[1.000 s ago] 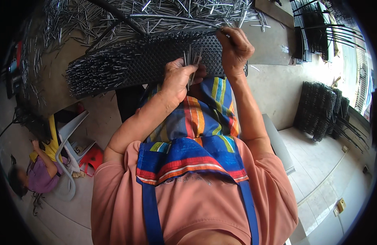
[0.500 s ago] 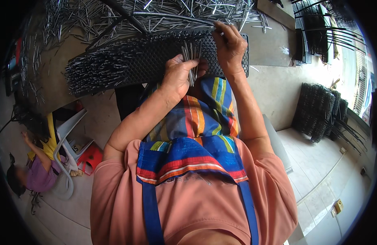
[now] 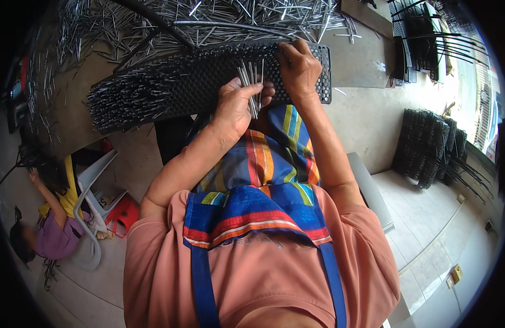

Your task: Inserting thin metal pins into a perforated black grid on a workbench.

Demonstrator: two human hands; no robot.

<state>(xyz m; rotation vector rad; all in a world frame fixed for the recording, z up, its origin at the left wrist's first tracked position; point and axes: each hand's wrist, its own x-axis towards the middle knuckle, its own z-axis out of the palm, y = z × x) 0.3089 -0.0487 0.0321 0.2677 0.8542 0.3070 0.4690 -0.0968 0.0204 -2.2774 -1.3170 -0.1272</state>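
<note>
A long black board (image 3: 324,82) full of small holes lies crosswise in front of me. Dark, thin strips (image 3: 126,98) stand densely in its left part. Over the middle, my left hand (image 3: 233,106) grips a small bundle of thin silvery metal strips (image 3: 251,93) between thumb and fingers, fanned out and pointing away from me. My right hand (image 3: 303,71) is at the board's right part, its fingers curled together and bent down against the far holes. Whatever is between those fingertips is hidden.
Many loose metal strips (image 3: 236,13) cover the table beyond the board, with a black bar (image 3: 148,16) across them. Stacked dark racks (image 3: 422,147) stand on the floor at right. A person (image 3: 55,235) sits at left by a grey chair (image 3: 91,224) and a red container (image 3: 124,216).
My right hand has come down nearer to me and slightly left, onto the board's holes. My left hand keeps the bundle, and its fingertips show more behind the strips.
</note>
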